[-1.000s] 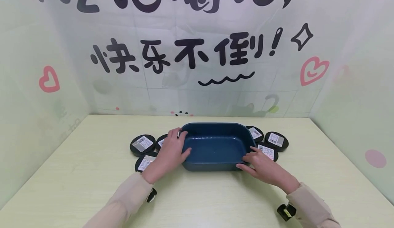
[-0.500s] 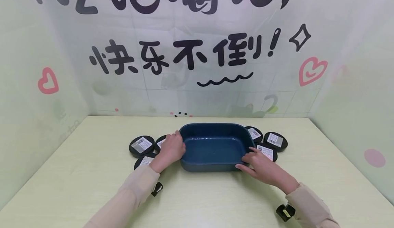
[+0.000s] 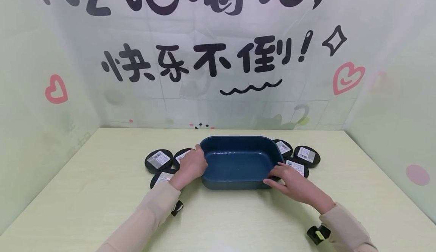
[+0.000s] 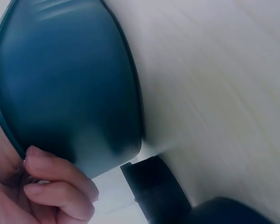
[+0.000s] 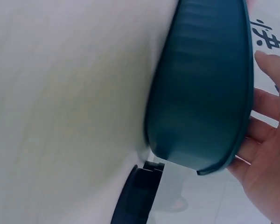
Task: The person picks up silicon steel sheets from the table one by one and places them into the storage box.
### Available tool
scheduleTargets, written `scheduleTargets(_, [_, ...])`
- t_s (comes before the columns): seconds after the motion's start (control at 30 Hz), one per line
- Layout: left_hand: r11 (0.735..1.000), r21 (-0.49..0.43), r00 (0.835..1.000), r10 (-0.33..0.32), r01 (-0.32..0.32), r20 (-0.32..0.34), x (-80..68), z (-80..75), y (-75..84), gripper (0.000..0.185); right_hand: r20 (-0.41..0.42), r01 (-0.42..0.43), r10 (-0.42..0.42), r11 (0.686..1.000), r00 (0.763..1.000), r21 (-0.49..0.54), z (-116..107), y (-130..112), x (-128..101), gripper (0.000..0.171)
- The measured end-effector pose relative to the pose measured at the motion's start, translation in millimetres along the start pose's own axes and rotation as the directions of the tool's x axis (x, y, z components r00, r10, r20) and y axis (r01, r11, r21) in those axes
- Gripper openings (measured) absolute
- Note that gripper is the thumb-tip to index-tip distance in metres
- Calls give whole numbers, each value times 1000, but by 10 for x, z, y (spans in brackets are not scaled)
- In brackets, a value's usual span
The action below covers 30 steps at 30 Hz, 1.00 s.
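My left hand (image 3: 191, 165) curls its fingers against the left end of the blue basin (image 3: 238, 162); my right hand (image 3: 289, 182) lies nearly flat, fingers straight, against its right near corner. The basin sits mid-table (image 3: 238, 221), wedged between black round tins (image 3: 158, 159) on either side. Risk noted: neither hand hooks the rim firmly, so a lift could slip, and any sideways shove would knock the touching tins.
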<state>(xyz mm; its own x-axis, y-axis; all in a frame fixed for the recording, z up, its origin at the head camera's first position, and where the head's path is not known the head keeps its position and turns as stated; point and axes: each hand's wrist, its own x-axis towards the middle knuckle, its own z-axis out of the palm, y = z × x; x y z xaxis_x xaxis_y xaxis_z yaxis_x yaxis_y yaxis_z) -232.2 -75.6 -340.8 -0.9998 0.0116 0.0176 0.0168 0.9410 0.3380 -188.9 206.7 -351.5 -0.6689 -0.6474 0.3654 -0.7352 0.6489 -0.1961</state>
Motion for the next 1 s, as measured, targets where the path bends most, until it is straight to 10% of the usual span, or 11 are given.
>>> scheduleTargets(0.4, [998,50,999,-41,40,18,23,-26,10,62,-211,-91,70,991,975,-93,-140,207,-47,24])
scheduleTargets(0.73, [995,64,997,-75,73,23,19,-28,52,63,34,-334,342,932,939,-142,-118,395,-216,47])
scheduleTargets(1.0, [996,53,997,-72,71,24,-3,-20,56,64,118,-391,404,912,907,-123,-51,456,-240,52])
